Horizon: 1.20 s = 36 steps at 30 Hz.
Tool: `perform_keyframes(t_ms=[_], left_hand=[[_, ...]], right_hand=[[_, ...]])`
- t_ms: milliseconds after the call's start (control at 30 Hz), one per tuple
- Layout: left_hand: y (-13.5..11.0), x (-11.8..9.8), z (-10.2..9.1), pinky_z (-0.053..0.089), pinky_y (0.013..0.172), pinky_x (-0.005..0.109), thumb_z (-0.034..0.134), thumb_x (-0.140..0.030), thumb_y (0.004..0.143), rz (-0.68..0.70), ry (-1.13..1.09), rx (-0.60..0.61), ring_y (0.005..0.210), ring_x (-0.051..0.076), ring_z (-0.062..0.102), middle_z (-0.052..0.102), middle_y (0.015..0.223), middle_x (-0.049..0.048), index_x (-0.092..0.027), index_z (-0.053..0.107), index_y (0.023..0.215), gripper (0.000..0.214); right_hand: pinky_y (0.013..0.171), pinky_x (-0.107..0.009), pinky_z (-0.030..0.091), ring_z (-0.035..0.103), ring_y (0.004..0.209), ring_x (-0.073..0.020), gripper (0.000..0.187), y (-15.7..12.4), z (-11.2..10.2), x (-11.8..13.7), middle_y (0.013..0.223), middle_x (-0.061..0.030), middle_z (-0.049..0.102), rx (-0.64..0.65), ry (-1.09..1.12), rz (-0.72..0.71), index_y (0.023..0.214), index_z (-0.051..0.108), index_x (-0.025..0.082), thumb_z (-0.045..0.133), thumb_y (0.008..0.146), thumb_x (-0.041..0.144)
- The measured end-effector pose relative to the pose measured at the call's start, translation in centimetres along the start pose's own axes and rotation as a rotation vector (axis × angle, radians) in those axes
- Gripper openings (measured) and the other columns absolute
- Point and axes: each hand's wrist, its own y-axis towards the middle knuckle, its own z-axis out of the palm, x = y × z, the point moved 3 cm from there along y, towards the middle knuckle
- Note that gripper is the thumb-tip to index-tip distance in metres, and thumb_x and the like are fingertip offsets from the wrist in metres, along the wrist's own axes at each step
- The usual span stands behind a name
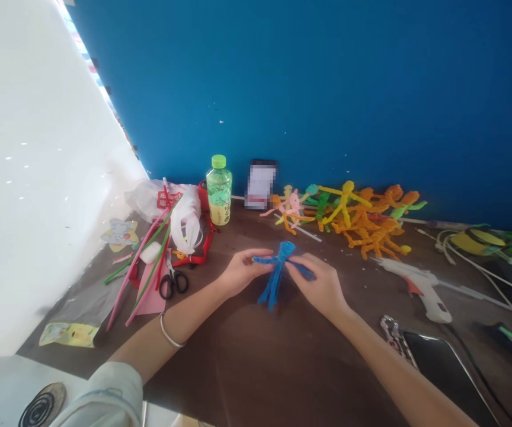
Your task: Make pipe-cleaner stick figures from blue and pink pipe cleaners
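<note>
Head view: the left hand (243,273) and right hand (316,286) are together at lower centre, both clamped on one blue pipe-cleaner figure (274,281). It is gripped by its arms over the desk (247,379), leaving the legs free. One pair of scissors (173,283) and one bottle (219,191) lie left of the hands, within reach; one glue gun (418,284) lies right. A heap of colored figures (354,219), too overlapped to count, sits apart at upper centre-right against the blue wall (327,89).
</note>
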Motion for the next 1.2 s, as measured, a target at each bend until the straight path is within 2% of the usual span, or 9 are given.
perform_keyframes(t_ms=[100, 233, 433, 567, 667, 800, 867, 1033, 1200], left_hand=[[0.1, 0.2, -0.3, 0.045, 0.079, 0.031, 0.077, -0.020, 0.054, 0.016, 0.029, -0.018, 0.067, 0.011, 0.061, 0.067, 0.072, 0.0032, -0.013, 0.068, 0.086, 0.034], [0.2, 0.3, -0.6, 0.045, 0.070, 0.026, 0.075, -0.029, 0.057, 0.049, 0.108, -0.033, 0.064, 0.009, 0.058, 0.067, 0.078, 0.0042, -0.012, 0.069, 0.080, 0.029], [0.3, 0.1, -0.6, 0.045, 0.076, 0.030, 0.076, -0.031, 0.055, 0.004, -0.014, 0.018, 0.074, 0.014, 0.060, 0.066, 0.073, 0.0038, -0.012, 0.066, 0.067, 0.024], [0.2, 0.3, -0.5, 0.045, 0.073, 0.025, 0.075, -0.031, 0.058, -0.055, -0.058, 0.043, 0.069, 0.011, 0.059, 0.064, 0.069, 0.0022, -0.013, 0.067, 0.073, 0.025], [0.2, 0.4, -0.5, 0.044, 0.073, 0.025, 0.074, -0.033, 0.060, -0.070, -0.077, 0.019, 0.070, 0.010, 0.060, 0.064, 0.073, 0.0023, -0.014, 0.066, 0.079, 0.028], [0.0, 0.6, -0.1, 0.045, 0.074, 0.027, 0.070, -0.036, 0.065, -0.070, -0.092, -0.017, 0.073, 0.012, 0.061, 0.065, 0.081, 0.0033, -0.017, 0.064, 0.090, 0.032], [-0.3, 0.8, 0.3, 0.044, 0.076, 0.029, 0.072, -0.031, 0.063, -0.073, -0.059, 0.009, 0.075, 0.013, 0.061, 0.066, 0.083, 0.0042, -0.017, 0.064, 0.093, 0.035], [-0.6, 0.7, 0.7, 0.044, 0.078, 0.030, 0.072, -0.027, 0.063, -0.045, 0.008, 0.065, 0.076, 0.016, 0.062, 0.067, 0.081, 0.0074, -0.011, 0.067, 0.086, 0.028], [-0.4, 0.8, 0.4, 0.047, 0.074, 0.029, 0.071, -0.027, 0.065, -0.028, -0.048, 0.022, 0.075, 0.015, 0.063, 0.067, 0.082, 0.0064, -0.015, 0.064, 0.096, 0.034]], right_hand=[[0.064, -0.026, 0.047, 0.059, 0.067, -0.0153, 0.011, -0.4, 0.2, 0.2, 0.072, -0.0024, 0.063, -0.021, 0.118, 0.118, 0.076, 0.063, 0.020, 0.055, 0.079, 0.028], [0.065, -0.027, 0.047, 0.060, 0.069, -0.0163, 0.012, -0.8, 0.5, 0.7, 0.074, -0.0029, 0.064, 0.011, 0.183, 0.183, 0.074, 0.064, 0.020, 0.056, 0.077, 0.028], [0.065, -0.027, 0.047, 0.060, 0.070, -0.0156, 0.012, -0.6, 0.8, 0.9, 0.074, -0.0023, 0.063, 0.127, 0.284, 0.149, 0.075, 0.066, 0.021, 0.056, 0.078, 0.027], [0.068, -0.028, 0.048, 0.060, 0.072, -0.0157, 0.014, -0.5, 0.7, 1.5, 0.076, -0.0029, 0.064, 0.154, 0.343, 0.097, 0.073, 0.066, 0.021, 0.055, 0.079, 0.026], [0.068, -0.030, 0.049, 0.061, 0.072, -0.0168, 0.012, -0.6, 0.8, 1.5, 0.077, -0.0035, 0.065, 0.076, 0.381, 0.200, 0.075, 0.065, 0.020, 0.058, 0.076, 0.030], [0.061, -0.031, 0.053, 0.062, 0.061, -0.0162, 0.023, -1.2, 1.2, 1.1, 0.073, -0.0038, 0.065, -0.091, 0.535, 0.517, 0.081, 0.063, 0.017, 0.065, 0.069, 0.037], [0.061, -0.032, 0.054, 0.062, 0.058, -0.0161, 0.026, -1.5, 1.5, 1.0, 0.066, -0.0029, 0.064, -0.135, 0.607, 0.615, 0.080, 0.063, 0.016, 0.066, 0.068, 0.039], [0.062, -0.033, 0.054, 0.062, 0.058, -0.0162, 0.026, -1.9, 2.4, 0.4, 0.060, -0.0015, 0.063, -0.171, 0.706, 0.677, 0.080, 0.063, 0.016, 0.067, 0.067, 0.039], [0.061, -0.033, 0.054, 0.062, 0.058, -0.0166, 0.026, -2.2, 2.3, 0.4, 0.062, -0.0024, 0.064, -0.192, 0.647, 0.665, 0.080, 0.064, 0.016, 0.065, 0.068, 0.039]])
